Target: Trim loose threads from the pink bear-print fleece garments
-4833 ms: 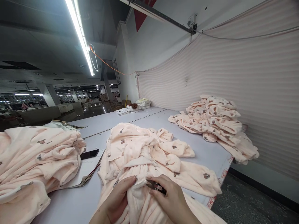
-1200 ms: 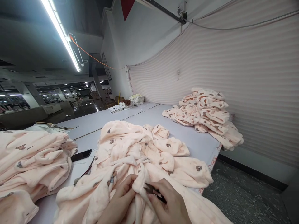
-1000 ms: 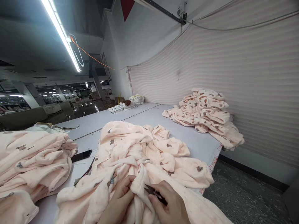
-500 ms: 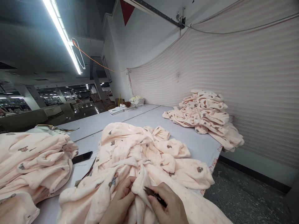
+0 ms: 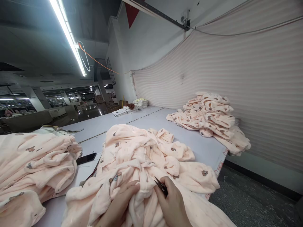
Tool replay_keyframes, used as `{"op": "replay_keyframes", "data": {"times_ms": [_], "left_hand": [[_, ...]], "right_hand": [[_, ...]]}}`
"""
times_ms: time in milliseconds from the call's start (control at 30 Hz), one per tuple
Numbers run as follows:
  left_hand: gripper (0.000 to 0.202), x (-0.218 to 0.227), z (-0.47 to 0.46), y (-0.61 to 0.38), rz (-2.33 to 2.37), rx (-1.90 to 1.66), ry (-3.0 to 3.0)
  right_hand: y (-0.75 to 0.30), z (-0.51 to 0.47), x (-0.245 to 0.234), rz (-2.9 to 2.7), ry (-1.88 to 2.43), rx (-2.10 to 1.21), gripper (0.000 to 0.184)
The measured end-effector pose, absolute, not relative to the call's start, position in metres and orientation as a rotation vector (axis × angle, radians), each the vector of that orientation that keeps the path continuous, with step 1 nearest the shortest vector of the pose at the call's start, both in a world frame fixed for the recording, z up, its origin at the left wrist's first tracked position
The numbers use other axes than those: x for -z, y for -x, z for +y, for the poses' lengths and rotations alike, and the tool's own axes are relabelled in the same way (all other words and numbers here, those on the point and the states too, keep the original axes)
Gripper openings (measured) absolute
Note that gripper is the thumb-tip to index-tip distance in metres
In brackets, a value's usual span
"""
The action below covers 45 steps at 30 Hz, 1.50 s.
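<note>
A pale pink fleece garment (image 5: 132, 142) with small bear prints lies bunched in front of me. My left hand (image 5: 123, 198) pinches a fold of it, the thumb on top and the other fingers mostly hidden in the cloth. In my right hand (image 5: 172, 201) is a small pair of dark thread snips (image 5: 162, 186), blades pointing up and left, just right of the pinched fold. The right thumb also rests against the cloth. Whether the blades touch the fabric I cannot tell.
More pink garments lie in a heap (image 5: 42, 164) at left and in a pile (image 5: 210, 113) at the table's far right. A black phone (image 5: 86, 158) lies beside the left heap. White stacks (image 5: 140, 102) sit at the back of the grey table (image 5: 151, 118).
The snips have turned more upright and moved slightly away from the fold. My left hand has shifted its hold, with the thumb now along the cloth. The view has swung slightly left.
</note>
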<state>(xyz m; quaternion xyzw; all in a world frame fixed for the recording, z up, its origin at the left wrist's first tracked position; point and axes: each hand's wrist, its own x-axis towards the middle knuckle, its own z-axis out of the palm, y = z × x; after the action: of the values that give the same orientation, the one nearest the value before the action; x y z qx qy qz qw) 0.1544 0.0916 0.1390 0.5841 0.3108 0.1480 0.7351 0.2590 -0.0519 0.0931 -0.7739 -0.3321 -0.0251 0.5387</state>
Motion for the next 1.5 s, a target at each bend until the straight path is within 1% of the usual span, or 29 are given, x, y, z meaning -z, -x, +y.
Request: {"op": "replay_keyframes", "data": {"times_ms": [133,267,333,433,533,667,767,867,967,1133,1267,1333,1400,1500], "left_hand": [[0.021,-0.143,0.089,-0.158,0.56,-0.285,-1.073],[0.014,-0.146,0.084,-0.159,0.414,-0.236,-1.002],[0.016,-0.147,0.084,-0.16,0.396,-0.216,-0.944],[0.018,-0.146,0.083,-0.161,0.37,-0.197,-0.905],[0.015,-0.146,0.082,-0.161,0.371,-0.203,-0.927],[0.015,-0.144,0.08,-0.161,0.368,-0.232,-0.956],[0.017,-0.145,0.079,-0.161,0.4,-0.233,-1.044],[0.021,-0.146,0.077,-0.16,0.443,-0.231,-1.124],[0.022,-0.146,0.075,-0.161,0.453,-0.224,-1.156],[0.022,-0.143,0.083,-0.16,0.444,-0.222,-1.268],[0.035,-0.148,0.1,-0.157,0.442,-0.512,-1.261],[0.038,-0.15,0.1,-0.158,0.402,-0.556,-1.31],[0.032,-0.15,0.088,-0.161,0.366,-0.459,-1.588],[0.017,-0.143,0.068,-0.169,0.227,-0.312,-2.084]], "right_hand": [[-0.258,-0.06,-0.094,-0.919,1.78,-0.013,0.007],[-0.255,-0.067,-0.094,-0.982,1.704,-0.033,0.016],[-0.255,-0.066,-0.095,-0.976,1.715,-0.015,0.018],[-0.255,-0.061,-0.096,-0.941,1.681,0.009,0.017],[-0.257,-0.058,-0.097,-0.925,1.651,0.011,0.016],[-0.258,-0.062,-0.1,-0.974,1.727,-0.03,0.016],[-0.256,-0.065,-0.103,-1.042,1.845,0.057,0.017],[-0.254,-0.064,-0.109,-1.076,1.974,0.163,0.013],[-0.254,-0.063,-0.115,-1.079,1.985,0.168,0.012],[-0.26,-0.071,-0.115,-0.972,1.858,0.04,0.015],[-0.271,-0.086,-0.101,-0.73,1.74,-0.071,0.02],[-0.275,-0.091,-0.092,-0.603,1.645,-0.179,0.027],[-0.275,-0.09,-0.086,-0.531,1.512,-0.324,0.032],[-0.271,-0.088,-0.085,-0.489,1.37,-0.46,0.034]]}}
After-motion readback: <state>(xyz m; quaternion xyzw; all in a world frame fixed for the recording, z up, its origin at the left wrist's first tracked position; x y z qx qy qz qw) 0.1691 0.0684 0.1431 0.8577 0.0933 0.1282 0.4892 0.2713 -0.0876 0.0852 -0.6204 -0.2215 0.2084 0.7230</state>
